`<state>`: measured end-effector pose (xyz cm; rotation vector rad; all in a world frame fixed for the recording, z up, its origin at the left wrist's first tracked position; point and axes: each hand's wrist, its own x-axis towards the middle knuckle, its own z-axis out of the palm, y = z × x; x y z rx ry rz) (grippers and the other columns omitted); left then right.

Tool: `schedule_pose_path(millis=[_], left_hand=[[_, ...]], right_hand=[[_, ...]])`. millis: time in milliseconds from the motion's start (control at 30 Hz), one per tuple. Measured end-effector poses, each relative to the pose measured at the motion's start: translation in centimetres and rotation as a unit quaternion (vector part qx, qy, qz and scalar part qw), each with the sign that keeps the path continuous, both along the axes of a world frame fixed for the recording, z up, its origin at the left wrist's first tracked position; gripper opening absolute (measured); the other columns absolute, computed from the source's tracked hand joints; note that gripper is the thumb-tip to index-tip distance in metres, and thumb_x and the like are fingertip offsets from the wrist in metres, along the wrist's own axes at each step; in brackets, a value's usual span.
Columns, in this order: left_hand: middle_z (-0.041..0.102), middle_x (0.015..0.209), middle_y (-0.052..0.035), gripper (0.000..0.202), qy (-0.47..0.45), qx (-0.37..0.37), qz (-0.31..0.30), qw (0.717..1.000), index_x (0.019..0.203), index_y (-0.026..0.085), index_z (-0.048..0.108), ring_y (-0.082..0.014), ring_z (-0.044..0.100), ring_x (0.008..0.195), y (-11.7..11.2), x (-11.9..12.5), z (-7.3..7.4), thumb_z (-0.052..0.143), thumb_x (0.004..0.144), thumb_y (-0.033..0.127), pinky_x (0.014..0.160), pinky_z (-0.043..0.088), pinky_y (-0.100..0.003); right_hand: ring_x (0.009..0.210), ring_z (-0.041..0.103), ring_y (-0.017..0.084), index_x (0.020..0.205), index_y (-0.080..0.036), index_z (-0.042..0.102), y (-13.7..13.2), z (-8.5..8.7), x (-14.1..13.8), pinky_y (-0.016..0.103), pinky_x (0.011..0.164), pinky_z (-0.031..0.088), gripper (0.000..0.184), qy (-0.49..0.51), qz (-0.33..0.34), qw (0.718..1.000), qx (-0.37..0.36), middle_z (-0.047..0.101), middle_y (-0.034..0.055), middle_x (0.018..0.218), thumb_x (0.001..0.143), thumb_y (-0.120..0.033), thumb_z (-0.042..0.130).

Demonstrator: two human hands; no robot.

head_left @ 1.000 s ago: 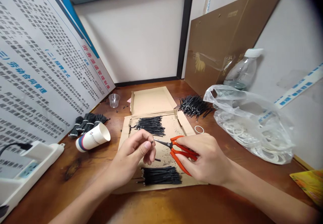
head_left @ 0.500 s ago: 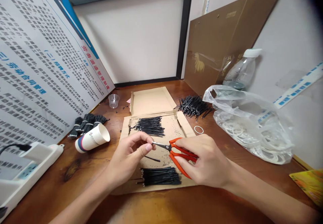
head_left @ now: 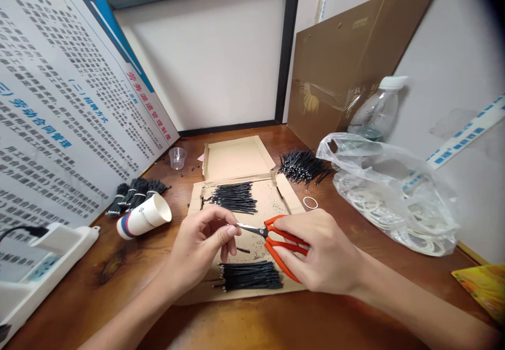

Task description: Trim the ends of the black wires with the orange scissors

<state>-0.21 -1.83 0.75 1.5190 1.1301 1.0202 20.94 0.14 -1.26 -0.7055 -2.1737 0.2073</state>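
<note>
My left hand [head_left: 207, 234] is closed in a pinch, thumb against index finger, on a short black wire; only a tiny end of it shows and the fingers cover the rest. My right hand [head_left: 325, 250] grips scissors [head_left: 282, 236] with orange handles. Their narrow blades reach left to the left fingertips, at the pinched end. Below the left fingers a piece of black wire [head_left: 243, 250] shows over the cardboard. Nearer me lies a neat row of black wires [head_left: 252, 275], and a second row of black wires [head_left: 234, 196] lies farther back.
The open cardboard box [head_left: 239, 158] is strewn with dark bits. A loose wire pile [head_left: 302, 166], a white ring [head_left: 310, 202] and a plastic bag [head_left: 394, 203] lie right. Left are a tipped paper cup [head_left: 145, 216], tied bundles [head_left: 136, 192], a clear cup [head_left: 178, 157] and a power strip [head_left: 51, 266].
The left hand's lower fingers have shifted down and right, covering more of the wire below. The scissors' blades lie slightly farther left at the fingertips. Other things stay in place.
</note>
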Motion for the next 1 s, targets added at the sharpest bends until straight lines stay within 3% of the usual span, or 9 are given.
schedule_pose_path(millis=[167,400,1000], left_hand=[[0.06,0.062,-0.002,0.014,-0.024,-0.007,0.014,1.0,0.081,0.014,0.055,-0.0126,0.06,0.05,0.02,-0.13,-0.29,0.064,0.082,0.024,0.041,0.046,-0.021],[0.059,0.065,-0.0016,0.016,-0.042,-0.018,0.015,0.999,0.079,0.014,0.053,-0.0129,0.061,0.05,-0.07,-0.02,-0.31,0.065,0.081,0.023,0.039,0.047,-0.021],[0.06,0.056,-0.0007,0.012,-0.035,-0.004,0.003,0.999,0.078,0.015,0.053,-0.0128,0.059,0.049,-0.09,0.0,-0.35,0.063,0.083,0.019,0.041,0.048,-0.021]], right_hand=[[0.044,0.027,0.008,0.06,-0.016,0.052,0.0,0.05,-0.1,0.024,0.044,0.026,0.019,0.003,0.002,1.0,0.001,0.038,-0.0051,0.049,0.078,-0.016,0.047],[0.044,0.033,0.008,0.066,-0.013,0.058,-0.15,-0.09,-0.02,0.024,0.045,0.027,0.015,0.012,0.003,1.0,0.003,0.043,-0.0044,0.05,0.078,-0.015,0.049],[0.041,0.029,0.007,0.057,-0.018,0.045,-0.08,0.14,-0.09,0.022,0.044,0.026,0.023,-0.007,0.005,1.0,0.008,0.04,-0.0052,0.048,0.079,-0.016,0.046]])
